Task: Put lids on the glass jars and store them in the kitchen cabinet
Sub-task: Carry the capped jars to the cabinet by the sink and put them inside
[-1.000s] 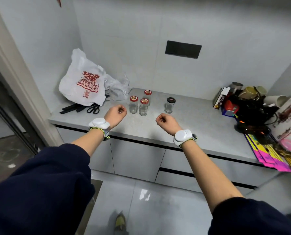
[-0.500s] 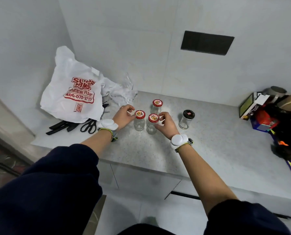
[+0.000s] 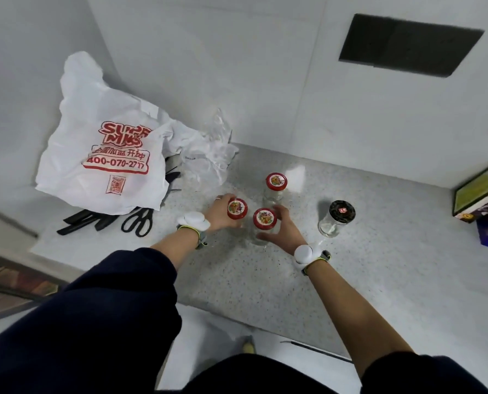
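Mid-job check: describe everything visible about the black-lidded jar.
The black-lidded jar is small, clear glass, seemingly empty, standing upright on the speckled grey counter. Its round black lid, with a small red label, is on. It stands alone, right of the red-lidded jars; only the counter touches it.

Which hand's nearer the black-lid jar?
Right. The right hand grips the near red-lid jar, just left of the black-lid jar; the left hand grips the left red-lid jar, farther away.
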Action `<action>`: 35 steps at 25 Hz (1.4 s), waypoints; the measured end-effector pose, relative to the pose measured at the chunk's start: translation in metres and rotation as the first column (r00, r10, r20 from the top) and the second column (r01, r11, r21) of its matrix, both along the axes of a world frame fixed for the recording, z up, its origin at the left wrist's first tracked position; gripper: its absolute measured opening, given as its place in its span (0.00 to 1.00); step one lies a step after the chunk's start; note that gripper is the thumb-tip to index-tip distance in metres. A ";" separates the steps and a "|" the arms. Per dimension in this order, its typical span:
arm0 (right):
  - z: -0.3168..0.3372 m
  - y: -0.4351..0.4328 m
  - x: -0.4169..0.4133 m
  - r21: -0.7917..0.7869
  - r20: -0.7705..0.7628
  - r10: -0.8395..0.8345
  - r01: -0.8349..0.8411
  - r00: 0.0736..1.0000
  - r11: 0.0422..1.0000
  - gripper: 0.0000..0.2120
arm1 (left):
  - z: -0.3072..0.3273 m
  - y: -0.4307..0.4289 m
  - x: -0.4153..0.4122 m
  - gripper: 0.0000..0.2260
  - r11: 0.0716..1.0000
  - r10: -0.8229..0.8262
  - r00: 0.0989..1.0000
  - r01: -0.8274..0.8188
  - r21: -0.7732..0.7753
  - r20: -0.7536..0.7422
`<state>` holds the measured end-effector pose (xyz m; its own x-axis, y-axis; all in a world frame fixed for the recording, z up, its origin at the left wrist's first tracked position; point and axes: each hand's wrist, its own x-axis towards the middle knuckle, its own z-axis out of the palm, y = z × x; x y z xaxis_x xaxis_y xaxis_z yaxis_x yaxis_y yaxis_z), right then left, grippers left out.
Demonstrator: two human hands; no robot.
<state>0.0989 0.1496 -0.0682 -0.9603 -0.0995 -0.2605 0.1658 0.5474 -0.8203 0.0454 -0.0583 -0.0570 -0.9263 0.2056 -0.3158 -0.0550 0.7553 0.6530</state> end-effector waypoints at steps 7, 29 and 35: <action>-0.007 -0.003 -0.001 -0.118 0.014 -0.041 0.043 0.999 0.992 0.31 | -0.019 0.000 -0.002 0.32 0.976 0.126 0.992 -0.123 0.180 -0.001; 0.053 -0.038 0.518 -0.544 0.273 -0.892 0.707 -0.360 -0.452 0.08 | 0.022 0.202 0.388 0.16 0.436 -0.874 0.046 0.516 0.737 0.484; 0.060 -0.145 0.707 -0.539 0.246 -0.689 0.494 -0.682 -0.682 0.08 | 0.011 0.161 0.604 0.08 0.245 -0.810 -0.273 0.647 0.722 0.519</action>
